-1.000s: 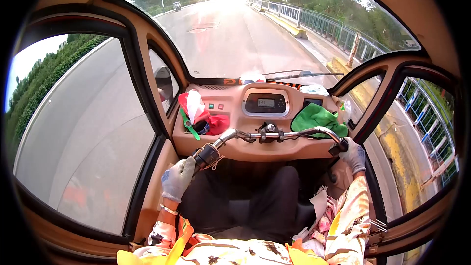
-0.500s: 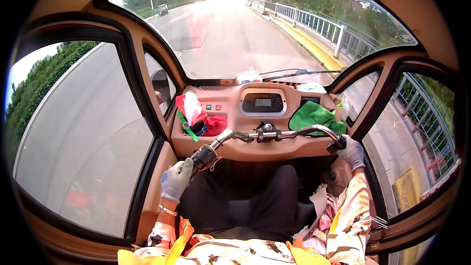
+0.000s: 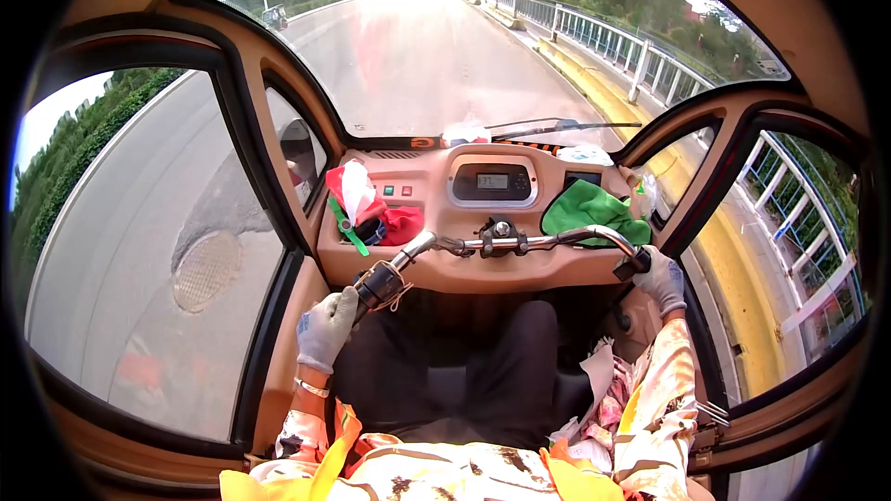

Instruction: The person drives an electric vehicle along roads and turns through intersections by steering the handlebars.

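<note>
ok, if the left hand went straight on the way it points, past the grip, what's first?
Past the grip, the left hand would probably meet the dash front, near the green strap. Depth is unclear from one view, so height is a guess.

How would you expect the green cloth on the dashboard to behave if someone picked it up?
The green cloth would probably hang floppy, since it lies in soft folds. It looks thin, so likely light for its size, and unlikely to roll, being spread fairly flat.
</note>
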The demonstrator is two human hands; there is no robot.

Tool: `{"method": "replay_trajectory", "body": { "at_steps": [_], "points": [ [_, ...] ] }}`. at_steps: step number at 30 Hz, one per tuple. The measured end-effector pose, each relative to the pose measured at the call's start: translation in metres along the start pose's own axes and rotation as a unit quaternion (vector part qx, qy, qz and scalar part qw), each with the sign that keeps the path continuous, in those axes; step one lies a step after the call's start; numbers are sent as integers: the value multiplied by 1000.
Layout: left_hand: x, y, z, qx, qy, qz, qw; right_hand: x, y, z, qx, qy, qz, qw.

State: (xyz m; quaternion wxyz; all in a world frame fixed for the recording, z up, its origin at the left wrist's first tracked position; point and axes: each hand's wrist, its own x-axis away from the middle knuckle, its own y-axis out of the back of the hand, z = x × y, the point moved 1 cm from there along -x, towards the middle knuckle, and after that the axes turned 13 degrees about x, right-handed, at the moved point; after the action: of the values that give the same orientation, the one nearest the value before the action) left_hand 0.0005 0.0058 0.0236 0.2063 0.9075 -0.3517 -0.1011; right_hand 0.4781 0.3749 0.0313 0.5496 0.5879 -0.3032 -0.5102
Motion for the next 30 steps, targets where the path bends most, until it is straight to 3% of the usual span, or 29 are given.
{"method": "replay_trajectory", "body": {
  "at_steps": [30],
  "points": [
    [-2, 1, 1, 18, 24, 16, 999, -2, -4, -6, -32, 13, 24, 999]
  ]
}}
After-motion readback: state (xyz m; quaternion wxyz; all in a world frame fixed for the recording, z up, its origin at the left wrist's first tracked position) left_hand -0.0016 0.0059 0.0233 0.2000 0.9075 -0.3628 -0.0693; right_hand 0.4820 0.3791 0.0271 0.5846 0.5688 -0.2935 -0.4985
